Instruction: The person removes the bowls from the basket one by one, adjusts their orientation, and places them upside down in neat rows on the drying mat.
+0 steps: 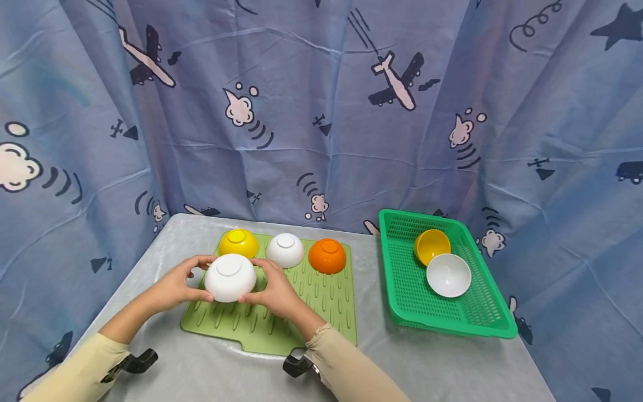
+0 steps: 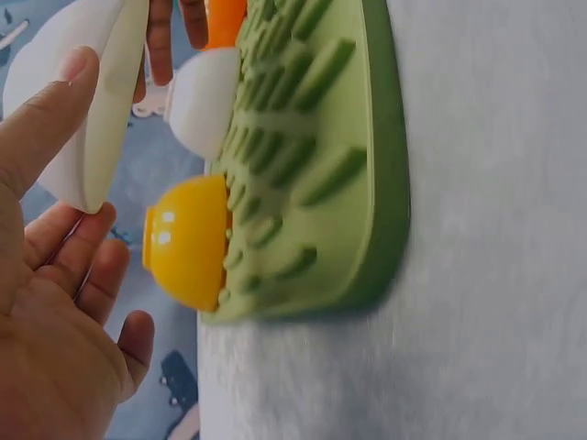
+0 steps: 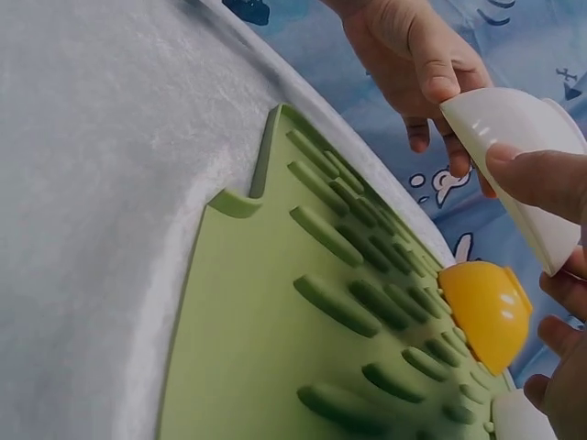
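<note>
Between both hands an upside-down white bowl [image 1: 230, 279] is held above the green ridged drying mat [image 1: 326, 312]. My left hand [image 1: 176, 285] grips its left side, thumb on the outer wall and fingers at the rim. On the opposite side my right hand [image 1: 275, 290] holds it the same way, its thumb [image 3: 532, 174] pressed on the wall. Behind it, a yellow bowl [image 1: 239, 242], another white bowl [image 1: 285, 251] and an orange bowl [image 1: 327, 257] stand upside down in a row along the mat's far edge.
To the right a green plastic basket [image 1: 407, 279] stands on the grey table [image 1: 201, 374]. Inside it lie a yellow-orange bowl [image 1: 433, 247] and a white bowl [image 1: 449, 276], their openings showing. A blue printed curtain [image 1: 301, 111] hangs behind and at both sides.
</note>
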`<state>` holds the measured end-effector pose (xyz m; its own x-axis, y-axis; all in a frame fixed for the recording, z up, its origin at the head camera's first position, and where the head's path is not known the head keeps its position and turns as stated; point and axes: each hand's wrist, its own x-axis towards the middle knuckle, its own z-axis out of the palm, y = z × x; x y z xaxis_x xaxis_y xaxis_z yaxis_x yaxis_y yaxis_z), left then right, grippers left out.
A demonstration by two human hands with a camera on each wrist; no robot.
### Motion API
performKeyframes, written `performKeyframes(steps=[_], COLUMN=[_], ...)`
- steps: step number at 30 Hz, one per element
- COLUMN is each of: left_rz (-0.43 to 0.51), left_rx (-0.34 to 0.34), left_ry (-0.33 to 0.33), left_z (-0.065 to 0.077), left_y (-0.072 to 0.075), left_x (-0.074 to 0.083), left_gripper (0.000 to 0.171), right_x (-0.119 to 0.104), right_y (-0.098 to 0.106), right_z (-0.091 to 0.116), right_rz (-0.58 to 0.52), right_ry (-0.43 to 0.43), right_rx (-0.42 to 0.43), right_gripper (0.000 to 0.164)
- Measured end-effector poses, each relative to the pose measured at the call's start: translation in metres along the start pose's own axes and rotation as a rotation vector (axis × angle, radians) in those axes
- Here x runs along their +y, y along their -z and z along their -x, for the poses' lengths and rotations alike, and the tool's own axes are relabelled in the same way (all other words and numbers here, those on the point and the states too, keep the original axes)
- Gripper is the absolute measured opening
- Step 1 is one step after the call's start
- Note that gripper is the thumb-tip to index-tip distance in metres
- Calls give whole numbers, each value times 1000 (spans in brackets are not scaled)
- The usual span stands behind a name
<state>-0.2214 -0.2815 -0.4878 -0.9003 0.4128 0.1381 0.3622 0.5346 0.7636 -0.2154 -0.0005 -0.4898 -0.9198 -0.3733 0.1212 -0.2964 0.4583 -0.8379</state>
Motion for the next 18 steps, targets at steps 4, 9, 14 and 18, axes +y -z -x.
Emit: performKeyframes(steps=[4,9,14,18], left_rz=[-25,-47,-76,-105], left_rx=[-19,-33,-52,-70], left_ry=[19,35,55,63], left_z=[-2,-5,-9,-13], left_y=[4,6,5,6], left_x=[-9,-22,-32,-35], left_gripper=[85,85,86,86], right_x=[4,11,19,22], right_y=[-9,-21,-31,-37], right_z=[-10,-19,-24,-27], right_rz=[54,118,200,258], right_ry=[6,-8,-44,-74], right_rx=[4,5,15,28], right_gripper=[86,87,88,87])
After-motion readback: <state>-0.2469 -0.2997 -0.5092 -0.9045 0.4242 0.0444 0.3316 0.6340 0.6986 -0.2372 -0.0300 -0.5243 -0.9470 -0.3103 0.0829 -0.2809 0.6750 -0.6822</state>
